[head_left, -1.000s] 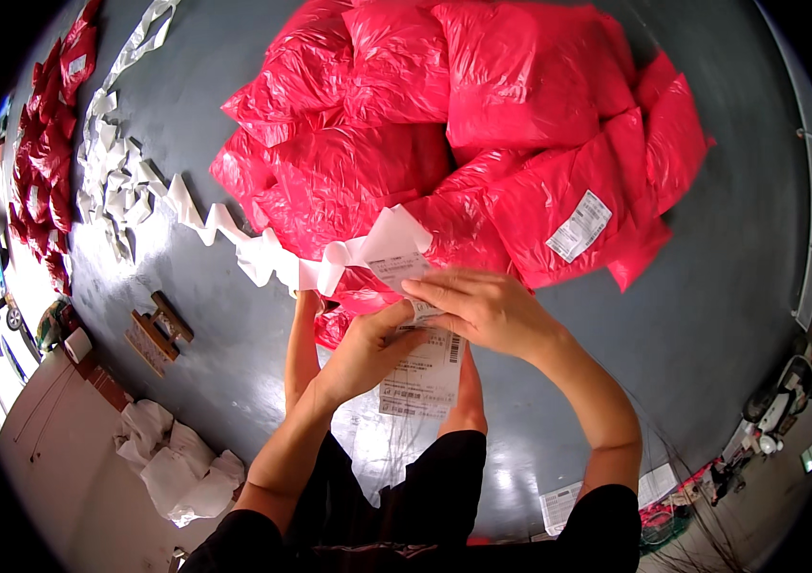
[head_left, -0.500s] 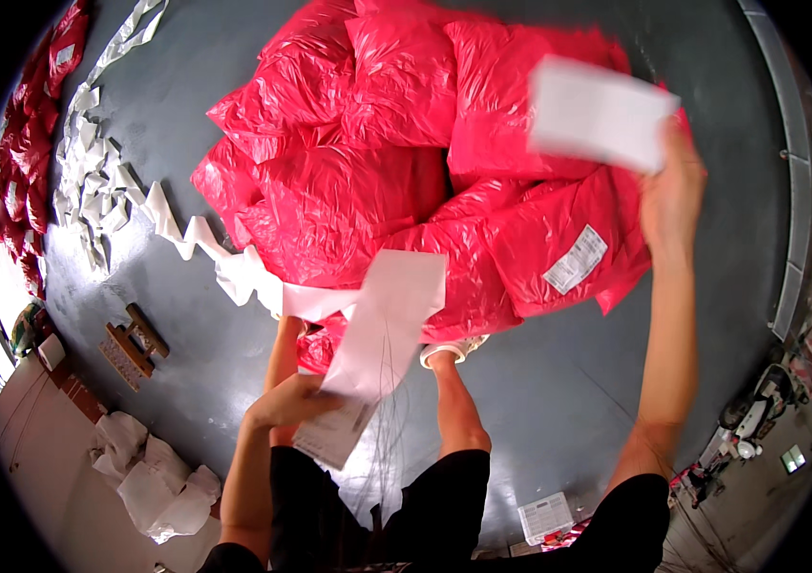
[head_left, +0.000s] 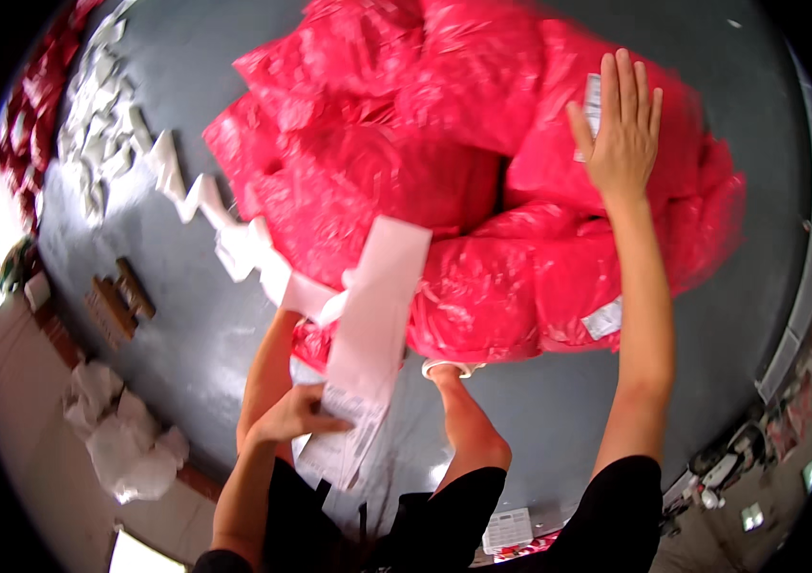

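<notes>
A heap of red plastic parcel bags [head_left: 368, 181] lies on the floor in front of me. At its far right, my right hand [head_left: 625, 134] lies flat with fingers stretched, covering part of a white label [head_left: 593, 103] on one bag. Near my lap, my left hand [head_left: 305, 413] is closed on a strip of printed labels [head_left: 360, 420]. The strip's blank upper part [head_left: 382, 286] rises toward the heap. Another bag, by my right forearm, carries a white label [head_left: 602, 320].
Crumpled white backing strip [head_left: 191, 196] trails leftward from the heap to a pile [head_left: 100, 134]. Small brown wooden pieces [head_left: 121, 301] lie on the floor at left. White sacks [head_left: 124, 439] stand lower left, and more red bags [head_left: 29, 143] line the far left edge.
My right hand has set the white label it carried onto a far-right bag and now presses flat there. The heap appears shifted rightward in view. My left hand still holds the label strip.
</notes>
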A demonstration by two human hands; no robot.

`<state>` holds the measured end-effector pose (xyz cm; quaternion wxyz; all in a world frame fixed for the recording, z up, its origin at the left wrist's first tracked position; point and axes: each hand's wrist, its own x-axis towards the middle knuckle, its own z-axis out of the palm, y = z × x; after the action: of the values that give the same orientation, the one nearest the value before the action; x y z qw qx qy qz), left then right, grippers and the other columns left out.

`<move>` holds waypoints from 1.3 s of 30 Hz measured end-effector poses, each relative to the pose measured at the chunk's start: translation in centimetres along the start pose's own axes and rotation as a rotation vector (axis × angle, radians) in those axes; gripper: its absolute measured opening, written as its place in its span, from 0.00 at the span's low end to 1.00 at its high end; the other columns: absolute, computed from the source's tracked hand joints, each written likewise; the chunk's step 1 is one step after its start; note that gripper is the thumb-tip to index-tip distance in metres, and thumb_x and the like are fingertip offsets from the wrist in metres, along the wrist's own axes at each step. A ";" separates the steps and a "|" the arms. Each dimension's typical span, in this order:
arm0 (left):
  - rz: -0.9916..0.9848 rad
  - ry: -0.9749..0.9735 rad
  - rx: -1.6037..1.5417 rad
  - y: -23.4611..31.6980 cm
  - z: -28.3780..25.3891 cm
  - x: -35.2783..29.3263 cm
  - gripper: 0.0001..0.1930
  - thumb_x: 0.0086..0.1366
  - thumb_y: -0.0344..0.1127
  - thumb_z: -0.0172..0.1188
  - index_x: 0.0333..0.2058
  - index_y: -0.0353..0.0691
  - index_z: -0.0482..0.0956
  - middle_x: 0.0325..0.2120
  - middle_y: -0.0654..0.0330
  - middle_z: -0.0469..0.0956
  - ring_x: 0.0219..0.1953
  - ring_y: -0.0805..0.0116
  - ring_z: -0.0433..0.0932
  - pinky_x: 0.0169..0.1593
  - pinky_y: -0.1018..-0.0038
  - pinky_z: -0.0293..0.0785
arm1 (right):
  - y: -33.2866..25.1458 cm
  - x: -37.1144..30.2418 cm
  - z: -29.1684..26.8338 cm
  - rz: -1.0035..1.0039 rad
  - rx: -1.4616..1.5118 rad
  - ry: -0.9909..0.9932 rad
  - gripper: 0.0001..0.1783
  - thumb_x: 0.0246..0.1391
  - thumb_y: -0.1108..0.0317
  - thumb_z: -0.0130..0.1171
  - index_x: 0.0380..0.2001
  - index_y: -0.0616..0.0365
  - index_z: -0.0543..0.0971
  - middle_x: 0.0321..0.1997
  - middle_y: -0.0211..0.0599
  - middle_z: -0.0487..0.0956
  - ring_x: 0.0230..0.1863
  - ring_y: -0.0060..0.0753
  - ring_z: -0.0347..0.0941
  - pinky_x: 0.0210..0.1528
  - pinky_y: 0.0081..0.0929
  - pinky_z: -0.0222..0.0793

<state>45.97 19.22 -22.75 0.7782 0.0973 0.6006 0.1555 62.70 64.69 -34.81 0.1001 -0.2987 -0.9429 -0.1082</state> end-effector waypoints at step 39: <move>-0.233 0.025 0.133 -15.2 -20.0 -23.4 0.16 0.47 0.27 0.65 0.37 0.33 0.78 0.28 0.60 0.78 0.32 0.72 0.75 0.41 0.73 0.71 | -23.1 -9.6 -22.5 1.374 2.087 -0.264 0.17 0.57 0.58 0.49 0.42 0.61 0.73 0.44 0.38 0.74 0.44 0.29 0.70 0.49 0.30 0.66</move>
<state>23.21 -4.07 -11.95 0.7754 0.0764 0.6263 0.0249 59.67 35.16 -18.99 0.2289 -0.5146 -0.2318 0.7931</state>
